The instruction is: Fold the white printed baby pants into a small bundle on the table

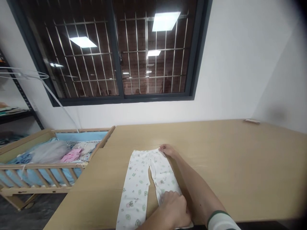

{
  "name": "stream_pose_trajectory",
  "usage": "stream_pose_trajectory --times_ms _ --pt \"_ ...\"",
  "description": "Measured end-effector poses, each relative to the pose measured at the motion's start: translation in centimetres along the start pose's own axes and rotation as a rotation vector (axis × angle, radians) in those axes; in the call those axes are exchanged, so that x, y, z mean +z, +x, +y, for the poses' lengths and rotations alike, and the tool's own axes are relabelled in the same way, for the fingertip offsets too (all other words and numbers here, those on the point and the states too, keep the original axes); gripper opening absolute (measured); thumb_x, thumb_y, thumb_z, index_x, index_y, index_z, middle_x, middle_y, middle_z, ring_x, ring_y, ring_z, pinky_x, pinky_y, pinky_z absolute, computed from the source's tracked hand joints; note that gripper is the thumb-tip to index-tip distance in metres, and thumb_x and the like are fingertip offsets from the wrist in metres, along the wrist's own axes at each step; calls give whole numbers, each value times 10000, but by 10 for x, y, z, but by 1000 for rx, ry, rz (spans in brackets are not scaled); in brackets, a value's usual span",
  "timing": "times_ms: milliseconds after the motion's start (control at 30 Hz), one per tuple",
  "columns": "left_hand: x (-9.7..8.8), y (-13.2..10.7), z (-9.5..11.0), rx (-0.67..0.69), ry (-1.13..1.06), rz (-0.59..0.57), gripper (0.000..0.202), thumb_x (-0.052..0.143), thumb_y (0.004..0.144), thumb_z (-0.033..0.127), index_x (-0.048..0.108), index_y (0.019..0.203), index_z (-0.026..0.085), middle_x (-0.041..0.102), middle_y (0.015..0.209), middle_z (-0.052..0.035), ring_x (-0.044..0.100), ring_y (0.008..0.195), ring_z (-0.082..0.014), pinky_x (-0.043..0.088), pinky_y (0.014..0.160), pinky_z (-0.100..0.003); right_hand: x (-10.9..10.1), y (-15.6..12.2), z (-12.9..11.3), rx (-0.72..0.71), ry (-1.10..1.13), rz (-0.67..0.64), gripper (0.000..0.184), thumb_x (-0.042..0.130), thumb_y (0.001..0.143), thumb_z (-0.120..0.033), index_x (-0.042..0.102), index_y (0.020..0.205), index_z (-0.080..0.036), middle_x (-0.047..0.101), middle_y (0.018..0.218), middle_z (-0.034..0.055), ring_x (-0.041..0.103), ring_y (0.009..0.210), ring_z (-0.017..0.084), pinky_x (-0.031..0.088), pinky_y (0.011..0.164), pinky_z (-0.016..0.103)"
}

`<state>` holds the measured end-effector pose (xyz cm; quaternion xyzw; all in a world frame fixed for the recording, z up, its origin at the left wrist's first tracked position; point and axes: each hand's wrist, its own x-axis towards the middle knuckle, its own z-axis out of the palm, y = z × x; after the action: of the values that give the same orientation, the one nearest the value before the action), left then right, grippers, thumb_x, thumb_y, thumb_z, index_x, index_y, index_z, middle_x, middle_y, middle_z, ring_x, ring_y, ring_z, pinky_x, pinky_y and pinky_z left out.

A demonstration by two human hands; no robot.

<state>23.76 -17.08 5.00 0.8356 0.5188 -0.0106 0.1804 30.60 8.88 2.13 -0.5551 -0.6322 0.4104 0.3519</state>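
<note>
Small white baby pants (137, 188) with a green print lie flat on a light wooden table (240, 166), waistband away from me and legs toward me. My right hand (167, 149) reaches along the pants' right side and pinches the far right corner of the waistband. A green-and-white striped cuff shows on that arm. My left hand (174, 209) is low in the view, with curled fingers closed on the lower end of the right trouser leg. The left trouser leg lies untouched.
A wooden crib (55, 166) stands against the table's left side, holding blue bedding, a grey bundle and pink clothes. A small flat object (251, 121) lies at the table's far right edge. A barred dark window fills the wall ahead; a shelf stands far left.
</note>
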Motion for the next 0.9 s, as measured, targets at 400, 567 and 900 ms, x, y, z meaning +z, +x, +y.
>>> stream_pose_trajectory --times_ms 400,567,900 --pt "-9 -71 -51 -209 -512 298 309 439 920 337 624 703 218 677 672 -22 623 656 -176 363 590 -286 24 -4 -47 10 103 62 226 729 758 -154 593 938 -145 647 704 3 607 625 130 461 585 220" --pt "-10 -119 -83 -352 -560 406 319 426 942 338 552 673 220 643 636 -4 605 664 -172 342 593 -258 69 0 -82 -35 71 31 235 703 769 -160 569 962 -157 614 685 -29 582 589 106 428 538 190" --pt "20 -165 -148 -659 -41 298 207 500 926 239 670 811 219 737 819 -39 688 829 -251 381 671 -304 168 -9 -99 -67 -217 16 210 663 741 -77 586 906 -183 658 837 23 617 765 156 394 618 221"
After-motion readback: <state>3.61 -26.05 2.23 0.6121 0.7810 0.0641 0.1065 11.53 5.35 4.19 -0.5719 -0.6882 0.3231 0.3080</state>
